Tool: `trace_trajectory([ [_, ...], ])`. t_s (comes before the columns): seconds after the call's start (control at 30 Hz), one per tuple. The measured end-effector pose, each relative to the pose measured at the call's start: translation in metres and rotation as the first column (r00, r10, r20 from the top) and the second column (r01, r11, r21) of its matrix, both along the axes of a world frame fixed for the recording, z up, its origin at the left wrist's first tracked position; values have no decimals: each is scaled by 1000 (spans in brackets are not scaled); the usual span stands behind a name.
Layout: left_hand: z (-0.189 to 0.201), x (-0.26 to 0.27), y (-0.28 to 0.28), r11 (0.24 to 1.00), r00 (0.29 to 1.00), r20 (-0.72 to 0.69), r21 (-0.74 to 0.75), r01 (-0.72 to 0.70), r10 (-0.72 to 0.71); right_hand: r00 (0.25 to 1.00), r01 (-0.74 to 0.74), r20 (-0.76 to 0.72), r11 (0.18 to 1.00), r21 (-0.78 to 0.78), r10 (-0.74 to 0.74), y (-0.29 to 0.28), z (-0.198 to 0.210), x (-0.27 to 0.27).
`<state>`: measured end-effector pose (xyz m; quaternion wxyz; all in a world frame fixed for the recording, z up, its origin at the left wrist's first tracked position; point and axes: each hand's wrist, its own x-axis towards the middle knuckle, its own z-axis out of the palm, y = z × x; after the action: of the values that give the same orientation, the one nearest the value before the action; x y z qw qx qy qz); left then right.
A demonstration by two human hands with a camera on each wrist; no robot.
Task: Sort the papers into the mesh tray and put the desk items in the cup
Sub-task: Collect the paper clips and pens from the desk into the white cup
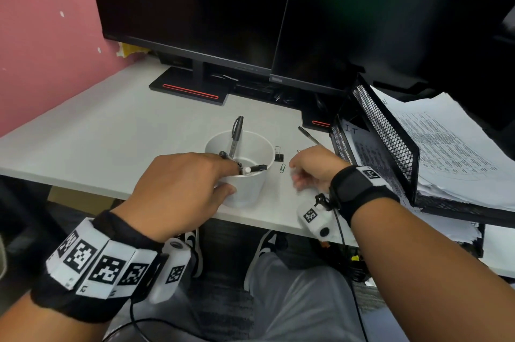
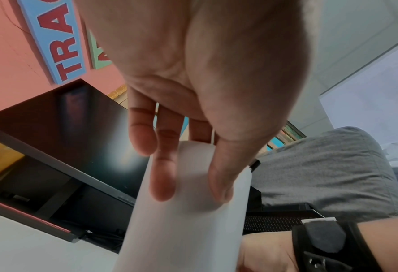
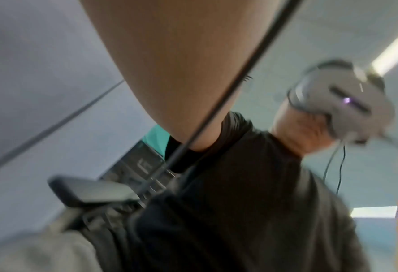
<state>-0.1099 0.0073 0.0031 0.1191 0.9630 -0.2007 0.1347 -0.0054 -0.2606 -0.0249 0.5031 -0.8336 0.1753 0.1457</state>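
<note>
Head view: left hand (image 1: 178,191) is gripping the white cup (image 1: 245,171), pens standing inside; right hand (image 1: 315,167) is hovering loosely curled, holding nothing, beside a binder clip (image 1: 278,157) and green paperclip (image 1: 282,168) on the counter (image 1: 97,129), papers (image 1: 451,146) filling the mesh tray (image 1: 390,129)

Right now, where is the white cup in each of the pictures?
Head view: the white cup stands on the desk just below the middle, the left hand gripping its near side, pens inside.
Left wrist view: the cup fills the lower middle, fingers curled against its wall.
Right wrist view: not in it; blurred arm and ceiling only.
Shared landmark: the black monitor behind the cup, also in the left wrist view.
</note>
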Motion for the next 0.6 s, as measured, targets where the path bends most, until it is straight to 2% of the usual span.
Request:
trace_trajectory([
  [0.07, 0, 0, 2, 1000, 1000, -10, 0, -4, 4, 985, 168, 7, 964, 207, -173, -2, -1, 5],
  [0.1, 0, 1, 3, 1000, 1000, -10, -4, -4, 4, 977, 207, -7, 950, 235, -211, -2, -1, 7],
  [0.17, 2, 1, 3, 1000, 1000, -3, -9, -6, 6, 976, 218, -42, 958, 184, -214, -1, -2, 11],
  [0.23, 2, 3, 3, 1000, 1000, -5, -1, -13, 13, 993, 115, -14, 992, -55, -116, 0, -5, 16],
  [0.27, 2, 3, 3, 1000, 1000, -4, 2, -14, 14, 999, 40, 6, 974, -224, -39, 1, -7, 18],
  [0.33, 2, 3, 4, 1000, 1000, -2, 4, -16, 16, 995, -81, 18, 873, -480, 102, 6, -9, 21],
  [0.5, 1, 3, 5, 1000, 1000, -11, 11, -19, 19, 963, -208, -55, 597, -775, 264, 21, -3, 29],
  [0.6, 1, 2, 7, 1000, 1000, -18, -2, -16, 16, 950, -260, -111, 541, -800, 292, 28, -4, 35],
])
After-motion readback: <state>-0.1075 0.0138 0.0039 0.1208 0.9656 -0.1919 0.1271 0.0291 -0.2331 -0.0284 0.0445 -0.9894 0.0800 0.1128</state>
